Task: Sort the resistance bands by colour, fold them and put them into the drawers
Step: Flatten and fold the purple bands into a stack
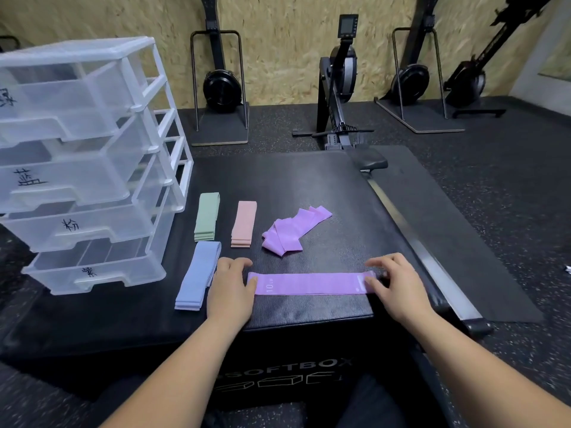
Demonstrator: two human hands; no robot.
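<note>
By the soft box's (309, 180) front edge a purple band (309, 284) lies flat. The left grip (230, 288) rests open against its left end, and the right grip (395, 285) pinches its right end. A folded blue stack (197, 276) lies just left. Farther back are loose purple bands (290, 231), a pink stack (244, 223) and a green stack (207, 216). Clear drawers (83, 168) stand at the left edge.

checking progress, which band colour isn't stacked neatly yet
Purple: its heap lies crumpled right of the pink stack, one band flat in front; green, pink and blue are tidy stacks.
</note>
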